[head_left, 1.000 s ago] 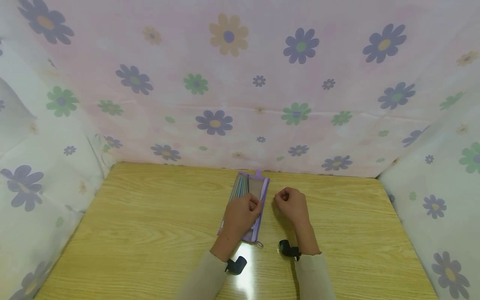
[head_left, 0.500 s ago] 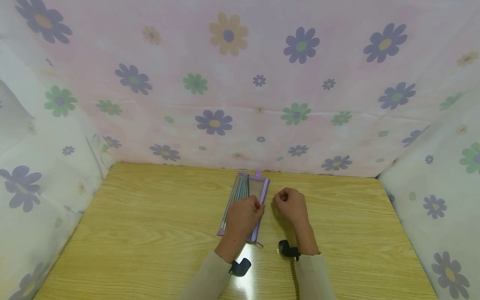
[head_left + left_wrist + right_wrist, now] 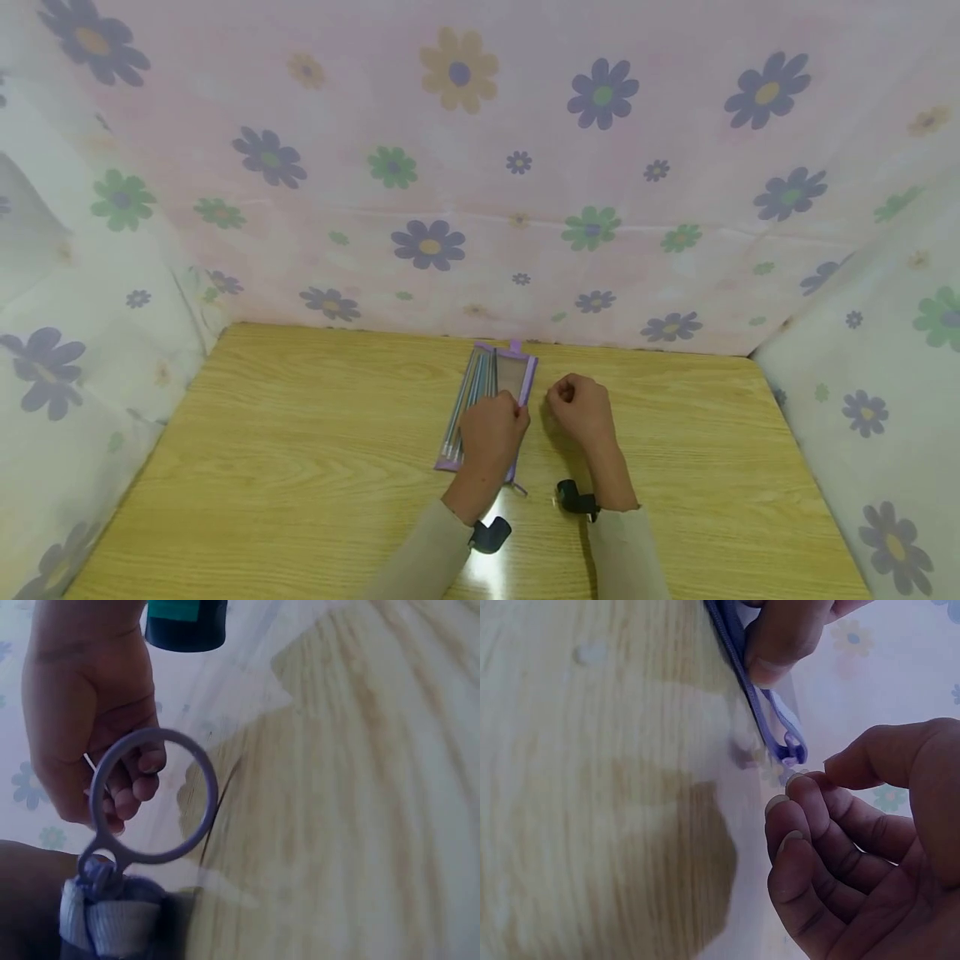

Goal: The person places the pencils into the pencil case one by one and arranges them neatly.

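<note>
A clear pencil case (image 3: 514,371) with purple trim lies on the table, and several long, thin pencil-like sticks (image 3: 474,392) show through it. My left hand (image 3: 489,435) lies across its lower half and grips the right edge by the zip. In the right wrist view, the left thumb (image 3: 769,669) presses that purple edge. Close to the left wrist camera stands the zip's purple pull ring (image 3: 154,859). Just right of the case, my right hand (image 3: 585,410) rests with fingers loosely curled, holding nothing. Most of the left fingertips are hidden.
The wood-grain table (image 3: 300,433) reaches back to a flowered cloth (image 3: 337,258), with more cloth on both sides. A dark wrist camera (image 3: 491,535) sits at the left wrist and another wrist camera (image 3: 576,497) at the right.
My left hand has shifted slightly right over the case, and its fingers have turned down onto the right edge. The right hand and the case have hardly moved.
</note>
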Motion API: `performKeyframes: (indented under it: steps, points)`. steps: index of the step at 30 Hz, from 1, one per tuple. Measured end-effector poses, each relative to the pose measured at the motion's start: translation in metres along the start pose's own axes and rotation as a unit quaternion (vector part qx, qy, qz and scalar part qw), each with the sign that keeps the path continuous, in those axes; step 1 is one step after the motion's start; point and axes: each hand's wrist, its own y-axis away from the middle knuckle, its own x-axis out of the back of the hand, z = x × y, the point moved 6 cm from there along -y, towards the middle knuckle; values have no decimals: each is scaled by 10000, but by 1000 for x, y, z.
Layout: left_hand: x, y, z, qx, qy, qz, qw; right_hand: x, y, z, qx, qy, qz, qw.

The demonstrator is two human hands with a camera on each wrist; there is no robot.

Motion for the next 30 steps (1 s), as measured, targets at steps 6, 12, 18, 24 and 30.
performKeyframes:
  steps: [6, 12, 18, 24, 30]
  points:
    - [-4, -4, 2, 351, 54, -245, 9991, 2, -1, -4, 123, 57, 103, 9999]
    - [-5, -7, 5, 502, 79, -283, 9983, 3, 0, -8, 198, 129, 158, 9996]
    - [6, -7, 7, 385, 177, -268, 9987, 3, -1, -10, 323, 263, 283, 9987]
    - [30, -8, 3, -161, 715, -212, 9971, 4, 1, -11, 328, 228, 305, 9987]
    - [55, -15, -17, -1205, 870, 434, 9879, 8, 6, -12, 375, 44, 258, 9990]
